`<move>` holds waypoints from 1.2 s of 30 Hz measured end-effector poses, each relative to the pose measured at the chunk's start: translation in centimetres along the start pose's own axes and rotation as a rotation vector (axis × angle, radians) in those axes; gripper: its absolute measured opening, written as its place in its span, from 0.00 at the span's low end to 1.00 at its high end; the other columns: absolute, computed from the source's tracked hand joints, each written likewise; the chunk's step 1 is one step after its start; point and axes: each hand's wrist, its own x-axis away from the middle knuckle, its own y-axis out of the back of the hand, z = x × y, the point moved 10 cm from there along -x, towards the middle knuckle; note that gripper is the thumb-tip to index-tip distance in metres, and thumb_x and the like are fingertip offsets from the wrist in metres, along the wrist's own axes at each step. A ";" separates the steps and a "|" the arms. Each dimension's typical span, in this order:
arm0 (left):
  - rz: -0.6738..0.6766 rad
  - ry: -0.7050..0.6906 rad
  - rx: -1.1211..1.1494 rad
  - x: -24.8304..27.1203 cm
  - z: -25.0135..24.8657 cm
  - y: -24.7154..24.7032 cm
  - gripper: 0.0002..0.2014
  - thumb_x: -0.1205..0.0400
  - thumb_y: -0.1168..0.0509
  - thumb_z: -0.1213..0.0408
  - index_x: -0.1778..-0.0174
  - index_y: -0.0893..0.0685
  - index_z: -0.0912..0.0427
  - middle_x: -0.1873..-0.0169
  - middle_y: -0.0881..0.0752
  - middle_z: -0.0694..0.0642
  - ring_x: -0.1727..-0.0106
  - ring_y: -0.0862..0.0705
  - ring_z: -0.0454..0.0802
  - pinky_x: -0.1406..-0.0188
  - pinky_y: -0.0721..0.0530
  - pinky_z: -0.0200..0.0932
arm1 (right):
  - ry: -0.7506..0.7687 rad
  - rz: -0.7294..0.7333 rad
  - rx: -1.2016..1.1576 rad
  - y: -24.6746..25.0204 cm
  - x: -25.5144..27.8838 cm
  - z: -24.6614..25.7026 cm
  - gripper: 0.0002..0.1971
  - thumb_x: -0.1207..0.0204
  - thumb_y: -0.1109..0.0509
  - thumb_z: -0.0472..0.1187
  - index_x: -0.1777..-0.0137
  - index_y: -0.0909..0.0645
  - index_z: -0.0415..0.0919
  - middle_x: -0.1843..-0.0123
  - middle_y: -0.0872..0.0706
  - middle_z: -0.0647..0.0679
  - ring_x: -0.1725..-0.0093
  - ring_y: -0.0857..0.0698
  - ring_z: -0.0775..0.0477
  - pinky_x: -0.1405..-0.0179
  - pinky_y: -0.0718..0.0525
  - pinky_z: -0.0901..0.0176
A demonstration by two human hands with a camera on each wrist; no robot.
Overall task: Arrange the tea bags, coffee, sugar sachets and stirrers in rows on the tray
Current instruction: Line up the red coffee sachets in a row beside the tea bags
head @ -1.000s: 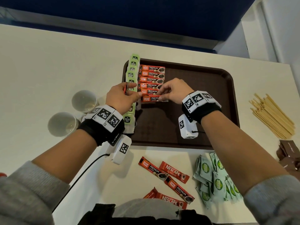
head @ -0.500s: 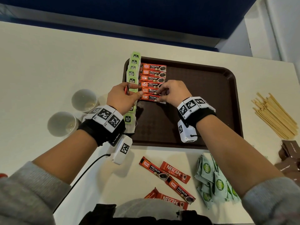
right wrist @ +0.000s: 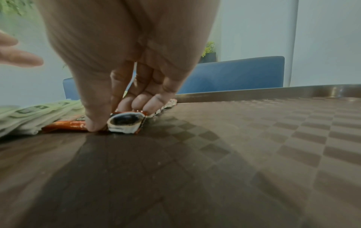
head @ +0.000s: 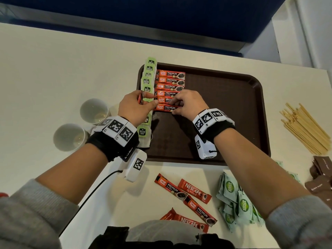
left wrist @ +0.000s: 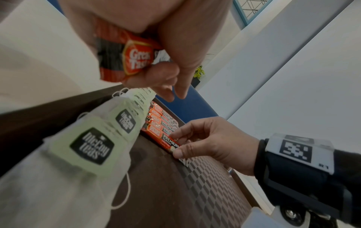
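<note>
A brown tray (head: 233,108) holds a column of green tea bags (head: 148,76) along its left edge and a row of red coffee sachets (head: 170,81) beside them. My right hand (head: 186,103) pinches the nearest coffee sachet (head: 166,108) of that row between thumb and fingers, flat on the tray (right wrist: 234,154); the sachet's end (right wrist: 125,122) shows under the thumb. My left hand (head: 134,106) hovers over the tea bags and grips spare red coffee sachets (left wrist: 126,60) in its curled fingers. Tea bags (left wrist: 91,146) lie below it.
Loose coffee sachets (head: 186,196) and green sugar sachets (head: 237,200) lie on the white table near me. Wooden stirrers (head: 303,128) and brown sachets (head: 321,175) are at the right. Two white cups (head: 82,124) stand left of the tray.
My right hand has slid the nearest coffee sachet up against the row and stays pinching it. The left hand has barely moved.
</note>
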 end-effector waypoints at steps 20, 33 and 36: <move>0.099 0.031 0.001 0.4 0.2 -1.4 0.08 0.25 0.27 0.59 0.53 0.17 0.48 0.65 0.13 0.51 0.59 0.14 0.49 0.43 0.17 0.50 | 0.092 -0.110 -0.115 2.3 0.7 2.0 0.13 0.29 0.24 0.47 0.46 0.13 0.45 0.51 0.15 0.50 0.56 0.20 0.56 0.53 0.23 0.65; 0.298 0.015 0.077 1.7 -0.9 -4.0 0.43 0.33 0.23 0.75 0.24 0.38 0.60 0.60 0.12 0.48 0.56 0.11 0.44 0.47 0.13 0.49 | 0.262 0.131 -0.407 2.5 1.6 7.5 0.12 0.34 0.20 0.34 0.51 0.14 0.41 0.54 0.13 0.52 0.52 0.15 0.55 0.45 0.15 0.59; 0.278 0.010 0.080 1.9 -1.1 -3.3 0.45 0.33 0.21 0.70 0.22 0.38 0.56 0.54 0.12 0.52 0.52 0.11 0.50 0.48 0.14 0.49 | 0.242 0.127 -0.411 2.9 1.8 7.1 0.08 0.33 0.21 0.34 0.57 0.15 0.41 0.58 0.13 0.51 0.56 0.14 0.54 0.48 0.16 0.62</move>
